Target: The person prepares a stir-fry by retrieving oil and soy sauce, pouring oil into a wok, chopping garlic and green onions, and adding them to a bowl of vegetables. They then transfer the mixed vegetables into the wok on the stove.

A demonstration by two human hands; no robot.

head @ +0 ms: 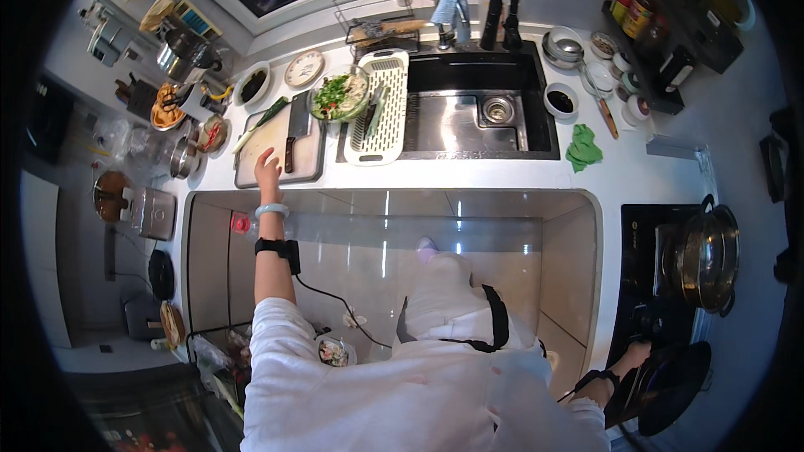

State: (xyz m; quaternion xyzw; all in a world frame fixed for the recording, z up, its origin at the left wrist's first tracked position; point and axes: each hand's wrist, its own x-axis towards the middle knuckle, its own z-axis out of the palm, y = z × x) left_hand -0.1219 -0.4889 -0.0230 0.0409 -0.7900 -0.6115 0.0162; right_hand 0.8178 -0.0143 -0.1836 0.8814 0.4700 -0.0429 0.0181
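My left hand (268, 168) is over the near edge of a cutting board (259, 144), fingers apart and holding nothing. A cleaver (294, 129) with a dark wooden handle lies on the board, its handle just right of the hand. A leek or scallion stalk (260, 122) lies along the board's left side. At the lower right, my right hand (635, 355) is at the black cooktop (634, 251), beside its control knobs (653, 325) and a dark wok (681, 383). Its fingers are too small to show whether they grip anything.
A bowl of chopped greens (339, 97) stands beside a white draining basket (386, 113) at the sink (440, 125). A small bowl of dark liquid (560, 100) and a green cloth (584, 148) lie right of it. A steel pot (706, 257) stands on the cooktop.
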